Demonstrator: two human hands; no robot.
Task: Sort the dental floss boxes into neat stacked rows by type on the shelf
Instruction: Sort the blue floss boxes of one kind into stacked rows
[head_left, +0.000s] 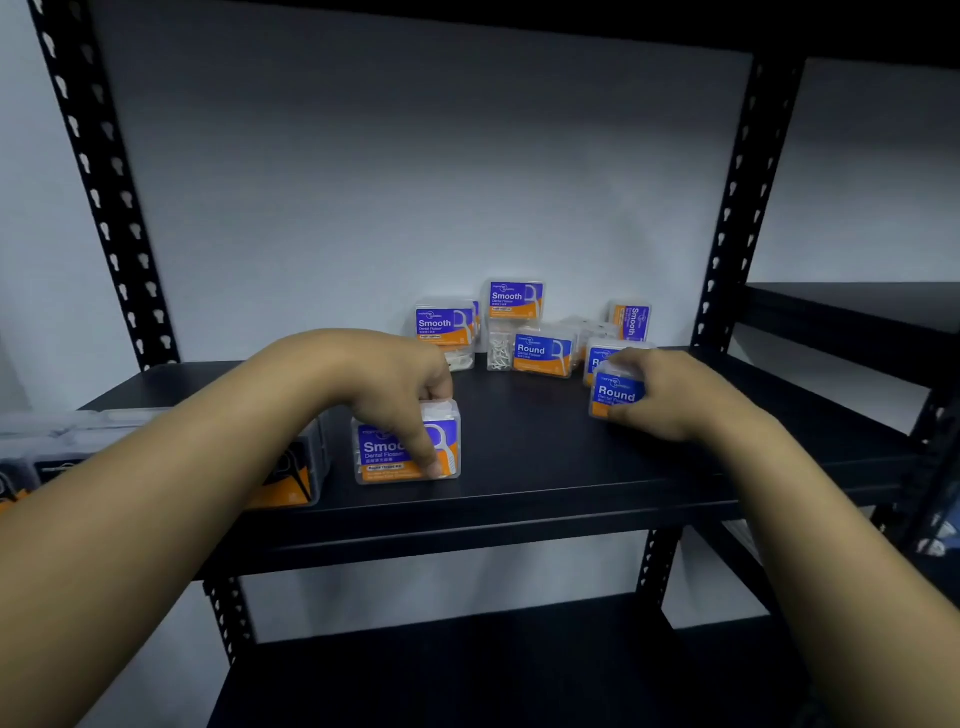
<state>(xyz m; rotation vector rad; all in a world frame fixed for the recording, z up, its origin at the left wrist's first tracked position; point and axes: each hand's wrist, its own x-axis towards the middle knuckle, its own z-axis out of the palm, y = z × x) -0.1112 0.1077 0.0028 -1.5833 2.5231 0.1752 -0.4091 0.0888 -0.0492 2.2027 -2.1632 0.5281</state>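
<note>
My left hand (395, 384) grips a clear "Smooth" floss box (384, 452) that stands near the front edge of the black shelf (519, 467); thumb and fingers curl over its top and front. My right hand (670, 395) holds a blue "Round" box (615, 395) at the right, just in front of another Round box (597, 358). Further back stand two Smooth boxes (444, 325) (515, 299), the second on top of a clear box, a Round box (543, 353) and a Smooth box on its side (629, 320).
A row of clear boxes with black and orange labels (291, 478) sits at the shelf's left, partly behind my left forearm. Perforated black uprights (104, 197) (727, 218) frame the shelf. A lower shelf (467, 675) and a neighbouring rack (852, 306) lie below and right.
</note>
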